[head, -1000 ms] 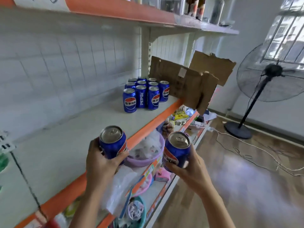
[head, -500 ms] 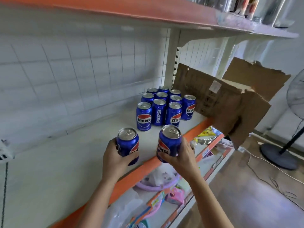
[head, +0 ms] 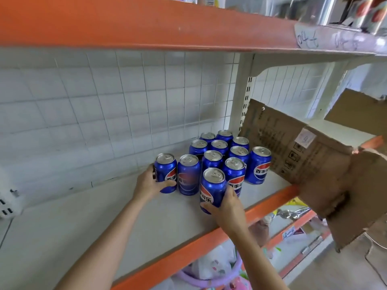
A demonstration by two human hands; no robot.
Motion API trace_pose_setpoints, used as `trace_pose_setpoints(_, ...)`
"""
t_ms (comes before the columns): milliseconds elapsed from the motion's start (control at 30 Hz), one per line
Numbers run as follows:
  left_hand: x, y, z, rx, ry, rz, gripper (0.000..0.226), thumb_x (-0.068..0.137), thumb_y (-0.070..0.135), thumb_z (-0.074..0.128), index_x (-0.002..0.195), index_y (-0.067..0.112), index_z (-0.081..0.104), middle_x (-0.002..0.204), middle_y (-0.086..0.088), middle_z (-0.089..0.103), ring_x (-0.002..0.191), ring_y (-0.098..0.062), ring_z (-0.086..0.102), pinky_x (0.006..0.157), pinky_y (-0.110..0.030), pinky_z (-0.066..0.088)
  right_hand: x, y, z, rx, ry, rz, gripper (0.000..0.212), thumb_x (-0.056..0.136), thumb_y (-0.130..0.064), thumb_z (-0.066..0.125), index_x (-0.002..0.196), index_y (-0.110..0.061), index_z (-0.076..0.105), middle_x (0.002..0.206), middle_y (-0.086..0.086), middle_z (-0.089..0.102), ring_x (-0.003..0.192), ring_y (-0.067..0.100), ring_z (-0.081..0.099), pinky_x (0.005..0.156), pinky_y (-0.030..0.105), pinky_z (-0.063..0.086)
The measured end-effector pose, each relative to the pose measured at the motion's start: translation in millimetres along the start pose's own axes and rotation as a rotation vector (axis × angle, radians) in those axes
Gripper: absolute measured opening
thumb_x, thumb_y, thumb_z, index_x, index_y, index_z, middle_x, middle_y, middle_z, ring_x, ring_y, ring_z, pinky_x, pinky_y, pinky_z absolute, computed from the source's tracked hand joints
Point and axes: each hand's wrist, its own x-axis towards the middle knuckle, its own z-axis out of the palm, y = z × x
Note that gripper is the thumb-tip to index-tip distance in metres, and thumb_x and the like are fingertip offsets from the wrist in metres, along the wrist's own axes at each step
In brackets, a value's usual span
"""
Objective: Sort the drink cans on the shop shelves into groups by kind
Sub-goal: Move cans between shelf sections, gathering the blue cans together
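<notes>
Now both hands set blue cans on the shelf (head: pixel 88 216) | left hand (head: pixel 149 185) grip curls round end can (head: pixel 165 173) | right hand (head: pixel 228 208) grip wraps front can (head: pixel 212 189) | cluster (head: pixel 222 150) grouped behind, touching | both cans unreleased; other kinds unseen.

Shop clutter around the shelving

A torn cardboard box (head: pixel 310 162) is seen at the right; a purple plastic basin (head: pixel 211 279) and a white plastic bag (head: pixel 217 262) are stored on the lower tier.

Left hand (head: pixel 149 184) gripping can (head: pixel 165 173), right hand (head: pixel 227 208) gripping another can (head: pixel 212 188), shelf (head: pixel 83 227)
</notes>
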Motion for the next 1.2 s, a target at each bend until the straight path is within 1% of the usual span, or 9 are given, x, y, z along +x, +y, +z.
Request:
trace_pose_setpoints(133,32.7,12.3,-4.9,0.053,-0.081,-0.012,0.103,0.027,0.058,0.076,0.120,0.018,0.055,0.114,0.001,0.064,0.099,-0.018,0.059,0.085,-0.028,0.045,1.6,1.9,-0.3,-0.026,-0.010,-0.019,0.061,0.074,-0.037,0.075,0.117,-0.012,0.040,0.120,0.004,0.057,0.106,0.024,0.056,0.082,0.032,0.046)
trace_pose_setpoints(267,54.5,21.0,-4.4,0.081,-0.174,-0.054,0.081,0.044,0.034,0.090,0.116,0.025,0.055,0.117,-0.002,0.064,0.103,-0.018,0.058,0.091,-0.034,0.047,6.3,3.6,-1.0,-0.044,-0.041,-0.034,0.064,0.075,-0.038,0.074,0.121,-0.015,0.036,0.119,0.003,0.059,0.106,0.024,0.057,0.084,0.031,0.046)
trace_pose_setpoints(367,66.0,20.3,0.1,0.090,-0.178,-0.043,0.082,0.035,0.044,0.086,0.110,0.032,0.056,0.114,0.000,0.066,0.105,-0.020,0.060,0.096,-0.043,0.047,9.0,2.3,-0.3,-0.038,-0.055,-0.025,0.060,0.075,-0.037,0.074,0.116,-0.016,0.036,0.116,0.003,0.060,0.104,0.023,0.058,0.082,0.030,0.046)
trace_pose_setpoints(533,60.6,17.5,8.2,0.142,-0.202,-0.073,0.053,0.074,0.003,0.075,0.122,0.008,0.054,0.119,-0.014,0.062,0.106,-0.027,0.060,0.090,-0.036,0.049,14.7,-5.8,4.2,0.000,-0.050,-0.018,0.053,0.078,-0.033,0.073,0.109,-0.014,0.035,0.111,0.004,0.060,0.100,0.024,0.059,0.079,0.033,0.048)
trace_pose_setpoints(733,13.7,4.7,0.9,0.510,-0.123,0.032,0.042,0.093,0.013,0.053,0.134,0.011,0.047,0.121,-0.012,0.059,0.108,-0.025,0.058,0.088,-0.026,0.042,13.1,-1.8,5.6,-0.060,-0.132,-0.026,0.042,0.087,-0.022,0.062,0.117,-0.006,0.036,0.120,0.010,0.054,0.108,0.029,0.056,0.083,0.034,0.045)
trace_pose_setpoints(833,-26.4,0.6,-13.3,0.694,-0.099,0.111,0.039,0.095,0.019,0.049,0.133,0.016,0.047,0.124,-0.007,0.056,0.111,-0.023,0.055,0.091,-0.031,0.043,-4.5,13.1,3.6,-0.317,-0.088,-0.157,0.031,0.088,-0.008,0.049,0.118,-0.006,0.041,0.113,0.011,0.053,0.102,0.030,0.055,0.080,0.034,0.044)
trace_pose_setpoints(900,-57.1,-2.5,-22.4,0.751,-0.059,0.121,0.038,0.095,0.024,0.047,0.133,0.019,0.047,0.125,-0.003,0.055,0.114,-0.021,0.054,0.089,-0.032,0.045,-18.0,26.4,6.1,-0.371,-0.021,-0.322,0.037,0.073,-0.004,0.062,0.109,-0.004,0.052,0.097,0.010,0.056,0.086,0.032,0.058,0.071,0.037,0.051)
trace_pose_setpoints(1033,-113.3,-3.1,-32.0,0.675,0.069,0.081,0.037,0.091,0.028,0.055,0.128,0.021,0.053,0.119,-0.001,0.059,0.108,-0.020,0.057,0.085,-0.035,0.048,-46.2,23.3,1.7,-0.303,-0.188,-0.510,0.040,0.088,-0.014,0.053,0.128,-0.009,0.048,0.120,0.005,0.049,0.107,0.026,0.050,0.090,0.031,0.042)
trace_pose_setpoints(1200,-179.4,-2.9,-30.3,0.523,0.186,-0.003,0.036,0.086,0.026,0.064,0.121,0.016,0.059,0.104,-0.003,0.063,0.092,-0.020,0.061,0.083,-0.034,0.048,-66.8,10.1,5.3,-0.247,-0.297,-0.604,0.035,0.063,-0.017,0.060,0.096,-0.007,0.065,0.087,0.007,0.062,0.072,0.028,0.062,0.059,0.036,0.055)
